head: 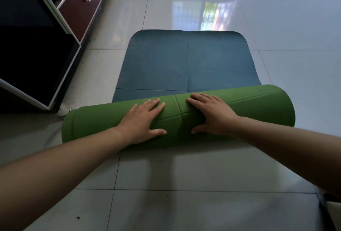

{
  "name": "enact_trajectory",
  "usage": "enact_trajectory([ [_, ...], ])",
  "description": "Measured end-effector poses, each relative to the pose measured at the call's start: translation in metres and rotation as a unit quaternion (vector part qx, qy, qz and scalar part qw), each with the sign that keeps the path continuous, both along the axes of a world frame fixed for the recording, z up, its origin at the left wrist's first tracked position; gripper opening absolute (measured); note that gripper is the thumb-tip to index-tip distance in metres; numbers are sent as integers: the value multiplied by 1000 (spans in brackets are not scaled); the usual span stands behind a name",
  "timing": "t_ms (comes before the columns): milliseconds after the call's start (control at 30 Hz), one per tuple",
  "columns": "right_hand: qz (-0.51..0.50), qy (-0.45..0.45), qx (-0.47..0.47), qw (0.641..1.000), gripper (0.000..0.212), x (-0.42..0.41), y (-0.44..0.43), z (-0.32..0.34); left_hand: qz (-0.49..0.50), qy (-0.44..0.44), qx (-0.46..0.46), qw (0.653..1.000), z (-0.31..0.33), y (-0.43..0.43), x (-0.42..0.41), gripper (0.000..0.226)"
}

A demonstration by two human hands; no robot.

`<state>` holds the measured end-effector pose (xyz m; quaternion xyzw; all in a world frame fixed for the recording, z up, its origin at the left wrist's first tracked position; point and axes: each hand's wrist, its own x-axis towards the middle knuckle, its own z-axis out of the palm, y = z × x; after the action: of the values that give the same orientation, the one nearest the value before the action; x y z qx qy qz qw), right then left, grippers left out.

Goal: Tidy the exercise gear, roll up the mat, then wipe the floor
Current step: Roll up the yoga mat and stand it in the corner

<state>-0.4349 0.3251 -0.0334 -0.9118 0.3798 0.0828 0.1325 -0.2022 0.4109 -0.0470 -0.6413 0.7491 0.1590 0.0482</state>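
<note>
Green roll of mat point(258, 105) pressed by left hand point(142, 122) and right hand point(210, 114), fingers flat and released, blue part laid unrolled on tiled floor point(184, 184)

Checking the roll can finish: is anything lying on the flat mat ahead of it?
Nothing visible: the flat blue stretch lies bare from the green roll to its far edge.

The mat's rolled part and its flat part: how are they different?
The rolled part shows green; the flat part shows blue. The rolled part is a thick tube near the person; the flat part lies spread on the floor beyond it. The left hand and right hand press the rolled part; neither touches the flat part. Both join as one piece.
</note>
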Motion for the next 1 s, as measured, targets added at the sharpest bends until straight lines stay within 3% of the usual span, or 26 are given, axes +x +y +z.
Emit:
enact_trajectory([
  [300, -47, 25, 36, 998, 119, 2, -7, -7, -5, -66, 63, 996, -2, -13, 0, 128],
  [500, -21, 63, -4, 998, 127, 5, -12, 1, -1, -41, 34, 999, -4, -7, -2, 121],
  [667, -25, 55, 66, 996, 123, 6, -18, 9, 9, -20, 11, 1000, -2, -3, -1, 115],
  [1000, -24, 15, 27, 999, 100, -4, 1, 17, 0, -13, -52, 999, 9, 13, -4, 88],
])
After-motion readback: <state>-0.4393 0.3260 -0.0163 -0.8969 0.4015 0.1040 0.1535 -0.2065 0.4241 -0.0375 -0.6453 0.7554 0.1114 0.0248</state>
